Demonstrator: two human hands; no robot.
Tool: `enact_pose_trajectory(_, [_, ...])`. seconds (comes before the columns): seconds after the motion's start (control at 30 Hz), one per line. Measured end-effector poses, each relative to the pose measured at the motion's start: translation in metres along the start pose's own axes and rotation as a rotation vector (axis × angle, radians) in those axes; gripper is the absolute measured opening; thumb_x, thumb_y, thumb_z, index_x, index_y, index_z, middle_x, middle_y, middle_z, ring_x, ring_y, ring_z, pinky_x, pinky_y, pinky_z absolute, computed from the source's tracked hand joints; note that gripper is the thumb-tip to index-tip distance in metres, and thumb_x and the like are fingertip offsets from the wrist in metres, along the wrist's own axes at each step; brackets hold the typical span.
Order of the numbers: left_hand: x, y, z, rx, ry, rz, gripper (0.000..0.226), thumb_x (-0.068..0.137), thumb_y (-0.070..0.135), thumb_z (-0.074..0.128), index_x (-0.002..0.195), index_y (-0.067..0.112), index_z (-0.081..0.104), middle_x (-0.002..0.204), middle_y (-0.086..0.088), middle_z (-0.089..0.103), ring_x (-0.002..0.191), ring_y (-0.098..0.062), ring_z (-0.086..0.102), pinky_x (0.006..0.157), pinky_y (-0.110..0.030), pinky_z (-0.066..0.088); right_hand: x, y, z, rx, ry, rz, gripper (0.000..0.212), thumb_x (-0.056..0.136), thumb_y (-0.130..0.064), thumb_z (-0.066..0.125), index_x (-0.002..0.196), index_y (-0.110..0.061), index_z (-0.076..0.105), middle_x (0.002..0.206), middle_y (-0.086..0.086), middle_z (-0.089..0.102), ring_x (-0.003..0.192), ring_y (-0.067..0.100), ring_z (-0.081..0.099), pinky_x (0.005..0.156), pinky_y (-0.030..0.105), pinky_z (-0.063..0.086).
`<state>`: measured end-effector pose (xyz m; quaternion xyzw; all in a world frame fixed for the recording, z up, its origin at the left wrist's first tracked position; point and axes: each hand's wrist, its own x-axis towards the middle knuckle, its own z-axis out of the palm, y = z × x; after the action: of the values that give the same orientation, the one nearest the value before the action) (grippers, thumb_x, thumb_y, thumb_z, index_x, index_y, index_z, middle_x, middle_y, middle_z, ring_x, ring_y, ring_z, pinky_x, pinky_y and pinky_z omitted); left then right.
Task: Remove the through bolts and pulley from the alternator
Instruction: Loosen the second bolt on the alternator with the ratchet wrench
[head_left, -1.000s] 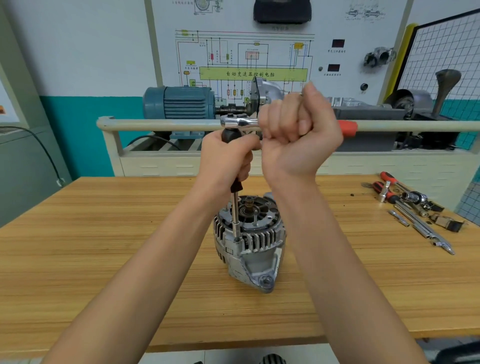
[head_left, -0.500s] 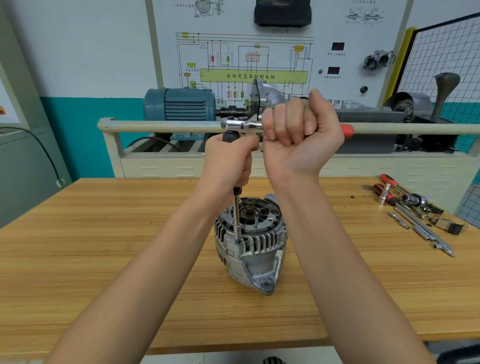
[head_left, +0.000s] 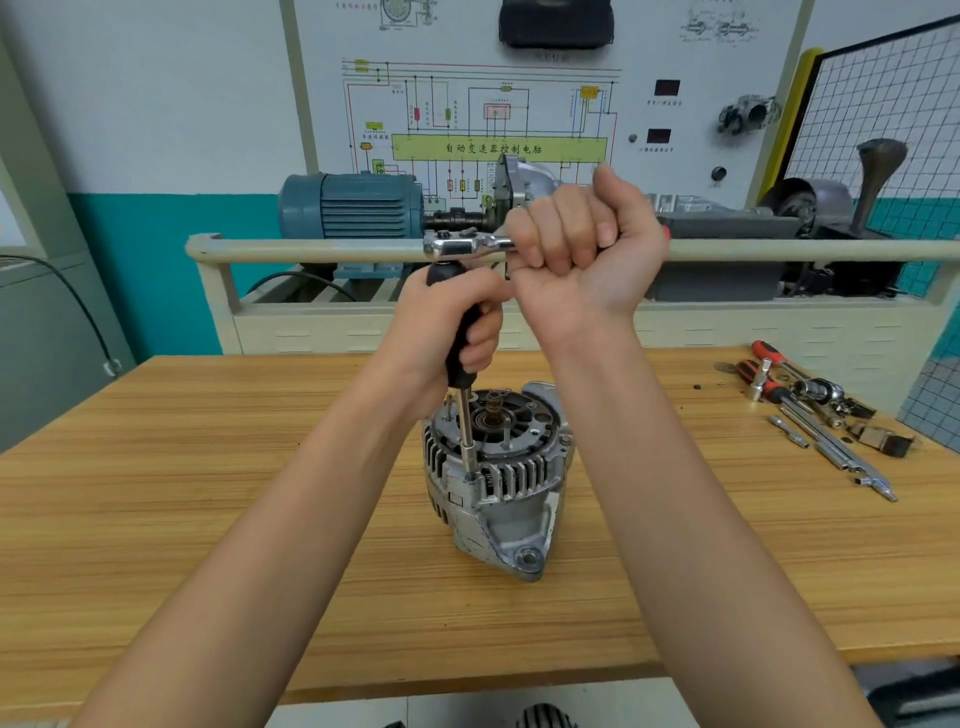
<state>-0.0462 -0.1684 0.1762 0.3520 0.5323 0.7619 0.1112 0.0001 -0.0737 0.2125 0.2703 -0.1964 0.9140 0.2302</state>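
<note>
A silver alternator (head_left: 496, 488) stands on the wooden table (head_left: 208, 493), open end up, with its shaft showing in the middle. A long extension bar (head_left: 466, 431) rises upright from a bolt at the alternator's left rim. My left hand (head_left: 447, 322) grips the bar's black handle (head_left: 460, 358). On top sits a chrome ratchet head (head_left: 454, 244). My right hand (head_left: 582, 244) grips the ratchet's handle, which runs off to the right, and hides nearly all of it.
Loose tools lie at the table's right: red-handled drivers (head_left: 769, 364), sockets (head_left: 815, 392), extension bars (head_left: 836, 452). Behind the table stands a training rig with a beige rail (head_left: 311, 249), a blue motor (head_left: 353, 208) and a wiring board (head_left: 498, 104).
My right hand has swung the ratchet handle a little toward me and to the left, covering more of its red grip. The left hand keeps its hold on the bar.
</note>
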Motion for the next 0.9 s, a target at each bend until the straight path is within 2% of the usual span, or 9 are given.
enact_pose_trajectory(0.1, [0.001, 0.002, -0.003, 0.005, -0.182, -0.061, 0.036, 0.075, 0.011, 0.057, 0.045, 0.018, 0.039, 0.035, 0.005, 0.028, 0.028, -0.009, 0.021, 0.035, -0.014, 0.019, 0.009, -0.005, -0.009, 0.164, 0.047, 0.094, 0.062, 0.096, -0.017, 0.032, 0.034, -0.016, 0.031, 0.03, -0.003, 0.022, 0.035, 0.012, 0.006, 0.037, 0.019, 0.016])
enact_pose_trajectory(0.17, [0.002, 0.002, -0.002, -0.017, -0.201, -0.083, 0.04, 0.079, 0.009, 0.055, 0.044, 0.018, 0.037, 0.034, 0.006, 0.026, 0.027, -0.007, 0.019, 0.035, -0.012, 0.017, 0.01, -0.005, -0.011, 0.185, 0.071, 0.084, 0.062, 0.096, -0.017, 0.032, 0.034, -0.016, 0.031, 0.03, -0.003, 0.022, 0.031, 0.012, 0.008, 0.036, 0.019, 0.016])
enact_pose_trajectory(0.27, [0.004, 0.001, 0.002, 0.017, -0.07, -0.065, 0.05, 0.087, 0.0, 0.051, 0.045, 0.019, 0.031, 0.035, 0.006, 0.023, 0.029, -0.008, 0.015, 0.036, -0.012, 0.015, 0.005, -0.002, -0.007, 0.118, 0.066, 0.001, 0.061, 0.095, -0.015, 0.031, 0.034, -0.017, 0.031, 0.031, -0.004, 0.021, 0.026, 0.01, 0.017, 0.036, 0.019, 0.017])
enact_pose_trajectory(0.37, [0.005, -0.002, 0.01, 0.082, 0.153, -0.016, 0.047, 0.085, -0.003, 0.05, 0.05, 0.019, 0.028, 0.038, 0.006, 0.022, 0.032, -0.01, 0.014, 0.038, -0.014, 0.014, -0.005, 0.005, -0.003, -0.075, -0.033, -0.144, 0.06, 0.094, -0.009, 0.032, 0.035, -0.019, 0.032, 0.033, -0.005, 0.022, 0.032, 0.011, 0.012, 0.04, 0.022, 0.018])
enact_pose_trajectory(0.47, [0.009, -0.006, 0.018, 0.157, 0.357, 0.056, 0.039, 0.084, 0.002, 0.059, 0.056, 0.014, 0.035, 0.045, 0.001, 0.029, 0.038, -0.013, 0.021, 0.039, -0.017, 0.018, -0.02, 0.024, 0.002, -0.4, -0.154, -0.464, 0.047, 0.084, -0.002, 0.045, 0.041, -0.02, 0.037, 0.038, -0.005, 0.03, 0.038, 0.009, 0.023, 0.046, 0.027, 0.021])
enact_pose_trajectory(0.57, [0.007, -0.008, 0.026, 0.249, 0.385, 0.169, 0.019, 0.077, 0.018, 0.062, 0.068, 0.007, 0.049, 0.057, -0.006, 0.036, 0.056, -0.013, 0.031, 0.046, -0.024, 0.025, -0.031, 0.039, 0.005, -0.65, -0.185, -0.7, 0.033, 0.077, -0.007, 0.054, 0.051, -0.024, 0.042, 0.05, -0.007, 0.038, 0.047, 0.011, 0.029, 0.05, 0.032, 0.022])
enact_pose_trajectory(0.7, [0.007, -0.009, 0.019, 0.156, 0.372, 0.115, 0.039, 0.076, 0.003, 0.065, 0.057, 0.017, 0.033, 0.051, 0.0, 0.029, 0.046, -0.012, 0.022, 0.041, -0.02, 0.019, -0.024, 0.027, 0.005, -0.466, -0.185, -0.522, 0.045, 0.08, -0.001, 0.047, 0.041, -0.02, 0.039, 0.038, -0.004, 0.031, 0.038, 0.009, 0.025, 0.048, 0.028, 0.02])
enact_pose_trajectory(0.8, [0.006, -0.006, 0.009, 0.091, 0.214, 0.058, 0.042, 0.08, -0.005, 0.058, 0.055, 0.017, 0.034, 0.041, 0.005, 0.029, 0.036, -0.011, 0.022, 0.038, -0.017, 0.019, -0.01, 0.011, 0.002, -0.269, -0.167, -0.274, 0.056, 0.09, -0.005, 0.037, 0.035, -0.02, 0.036, 0.033, -0.006, 0.027, 0.034, 0.008, 0.016, 0.044, 0.024, 0.019])
enact_pose_trajectory(0.9, [0.006, -0.003, 0.0, 0.005, -0.025, 0.014, 0.038, 0.077, 0.004, 0.06, 0.047, 0.017, 0.04, 0.037, 0.004, 0.032, 0.031, -0.011, 0.022, 0.036, -0.015, 0.02, 0.002, 0.0, -0.008, 0.008, -0.04, -0.033, 0.057, 0.09, -0.013, 0.034, 0.034, -0.017, 0.033, 0.03, -0.005, 0.024, 0.038, 0.012, 0.007, 0.039, 0.021, 0.019])
